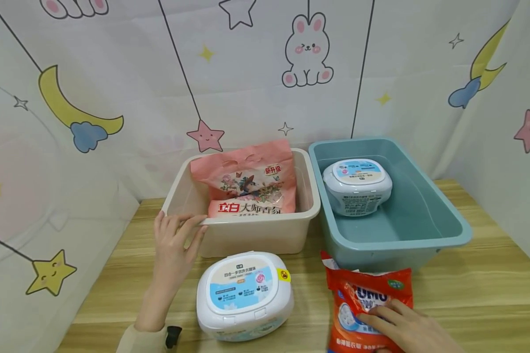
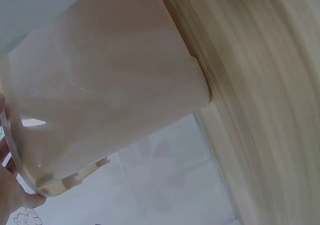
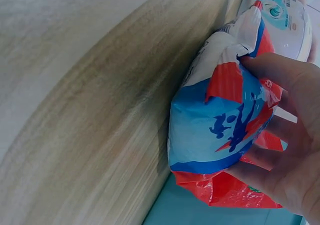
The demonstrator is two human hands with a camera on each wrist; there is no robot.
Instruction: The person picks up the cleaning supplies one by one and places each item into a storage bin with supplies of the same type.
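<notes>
The right hand (image 1: 404, 323) grasps a red detergent bag (image 1: 357, 296) lying beneath it, just short of a teal bin (image 1: 406, 246). The left hand (image 1: 176, 240) grips a cream bin (image 1: 258, 238) by its rim. The bag looks soft, slick and moderately heavy; its full middle should hold better than its crumpled, floppy end.

Pink bag (image 1: 251, 184): "新升级", lower "立白大师香氛". Front white tub (image 1: 243, 294): "四合一多效洗衣凝珠", round pictogram on yellow sticker (image 1: 284, 274). Red bag (image 1: 351, 296): apparently "OMO", creased; "妙" below. Rear white tub (image 1: 357, 189): print too small.
</notes>
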